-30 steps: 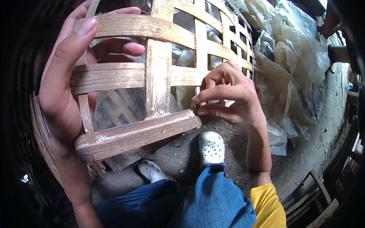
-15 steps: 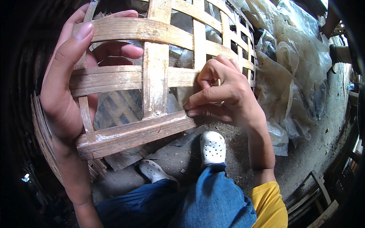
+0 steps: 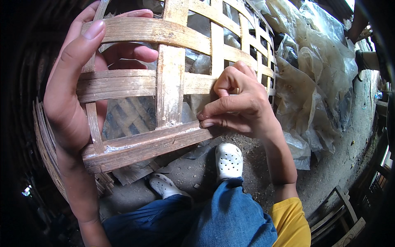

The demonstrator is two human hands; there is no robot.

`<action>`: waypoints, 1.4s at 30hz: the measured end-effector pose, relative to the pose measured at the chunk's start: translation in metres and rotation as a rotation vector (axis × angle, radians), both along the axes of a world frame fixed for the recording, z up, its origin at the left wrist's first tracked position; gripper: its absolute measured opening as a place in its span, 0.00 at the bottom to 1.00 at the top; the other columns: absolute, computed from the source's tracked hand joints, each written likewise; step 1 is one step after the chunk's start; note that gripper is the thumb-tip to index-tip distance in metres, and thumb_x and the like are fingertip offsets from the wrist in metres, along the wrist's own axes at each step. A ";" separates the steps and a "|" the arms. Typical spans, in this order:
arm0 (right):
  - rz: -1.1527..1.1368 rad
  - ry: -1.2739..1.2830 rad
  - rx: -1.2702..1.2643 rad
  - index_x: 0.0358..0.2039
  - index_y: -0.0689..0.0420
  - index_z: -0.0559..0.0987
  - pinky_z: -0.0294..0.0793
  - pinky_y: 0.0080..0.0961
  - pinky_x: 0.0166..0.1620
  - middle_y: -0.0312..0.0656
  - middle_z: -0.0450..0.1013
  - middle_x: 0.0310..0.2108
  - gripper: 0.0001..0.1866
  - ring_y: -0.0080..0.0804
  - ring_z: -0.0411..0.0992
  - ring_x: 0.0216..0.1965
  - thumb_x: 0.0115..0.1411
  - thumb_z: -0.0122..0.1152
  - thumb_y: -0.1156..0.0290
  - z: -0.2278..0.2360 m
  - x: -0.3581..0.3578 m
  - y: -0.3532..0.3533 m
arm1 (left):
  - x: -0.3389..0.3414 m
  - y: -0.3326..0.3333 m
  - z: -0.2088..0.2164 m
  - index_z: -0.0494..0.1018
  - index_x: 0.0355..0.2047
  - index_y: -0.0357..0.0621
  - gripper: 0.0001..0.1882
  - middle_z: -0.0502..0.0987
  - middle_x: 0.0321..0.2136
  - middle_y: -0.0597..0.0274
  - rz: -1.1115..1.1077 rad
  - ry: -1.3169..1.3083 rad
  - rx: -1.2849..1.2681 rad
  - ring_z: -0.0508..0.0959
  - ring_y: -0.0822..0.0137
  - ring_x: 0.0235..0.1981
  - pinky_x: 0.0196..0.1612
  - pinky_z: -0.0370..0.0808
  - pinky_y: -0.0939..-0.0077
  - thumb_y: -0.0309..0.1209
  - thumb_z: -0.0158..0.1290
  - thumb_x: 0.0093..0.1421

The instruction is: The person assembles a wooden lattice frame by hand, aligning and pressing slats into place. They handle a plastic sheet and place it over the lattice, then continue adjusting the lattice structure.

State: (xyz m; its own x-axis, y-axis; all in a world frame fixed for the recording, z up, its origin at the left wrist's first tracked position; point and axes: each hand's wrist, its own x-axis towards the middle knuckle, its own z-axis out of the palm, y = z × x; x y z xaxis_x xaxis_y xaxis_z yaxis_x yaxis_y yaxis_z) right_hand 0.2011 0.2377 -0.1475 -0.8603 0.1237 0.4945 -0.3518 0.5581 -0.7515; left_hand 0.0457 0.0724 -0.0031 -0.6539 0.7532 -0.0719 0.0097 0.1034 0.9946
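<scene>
A woven bamboo lattice panel (image 3: 170, 74) of flat, pale strips is held up before me. My left hand (image 3: 72, 82) grips its left side, thumb on the front of an upper strip and fingers curled behind. Along the panel's lower edge runs a darker double wooden rail (image 3: 144, 150), with a white, paste-like residue in the groove between its two bars. My right hand (image 3: 242, 101) pinches that rail near its right part, thumb and forefinger pressed together at the groove. Its other fingers are curled against the lattice; anything small between the fingertips is hidden.
Crumpled clear plastic sheeting (image 3: 317, 78) lies at the right. A bundle of thin bamboo strips (image 3: 47, 144) is at the left. My white clogs (image 3: 229, 160) stand on the dusty concrete floor, and wooden slats (image 3: 345, 230) are at the lower right.
The panel and both hands have shifted very slightly in the picture. Both hands keep their hold, with the right fingertips at about the same spot on the rail.
</scene>
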 end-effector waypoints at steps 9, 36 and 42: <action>0.017 -0.015 -0.031 0.34 0.40 0.89 0.64 0.31 0.42 0.28 0.67 0.30 0.09 0.31 0.65 0.36 0.51 0.76 0.59 -0.005 0.007 0.003 | 0.001 -0.005 0.000 0.49 0.70 0.31 0.32 0.67 0.63 0.35 -0.020 -0.001 0.001 0.75 0.54 0.62 0.58 0.80 0.62 0.41 0.32 0.73; 0.017 0.009 0.039 0.33 0.37 0.88 0.62 0.32 0.46 0.26 0.66 0.29 0.09 0.29 0.67 0.36 0.48 0.75 0.59 0.002 0.002 0.003 | -0.007 -0.002 0.000 0.50 0.71 0.36 0.31 0.67 0.64 0.37 -0.028 -0.011 -0.019 0.74 0.55 0.62 0.59 0.79 0.61 0.42 0.33 0.73; -0.011 0.034 0.023 0.33 0.35 0.88 0.62 0.32 0.44 0.25 0.67 0.29 0.11 0.29 0.67 0.36 0.47 0.77 0.59 0.002 0.001 -0.004 | -0.007 -0.004 -0.002 0.50 0.71 0.36 0.32 0.67 0.64 0.37 -0.039 -0.060 0.029 0.74 0.55 0.62 0.59 0.79 0.61 0.42 0.33 0.73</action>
State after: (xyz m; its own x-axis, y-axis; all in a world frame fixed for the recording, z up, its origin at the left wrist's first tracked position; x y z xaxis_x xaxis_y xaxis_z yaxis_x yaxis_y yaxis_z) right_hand 0.2022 0.2339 -0.1455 -0.8414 0.1214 0.5266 -0.3708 0.5792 -0.7260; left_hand 0.0385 0.0687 -0.0047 -0.6194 0.7802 -0.0875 -0.0466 0.0748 0.9961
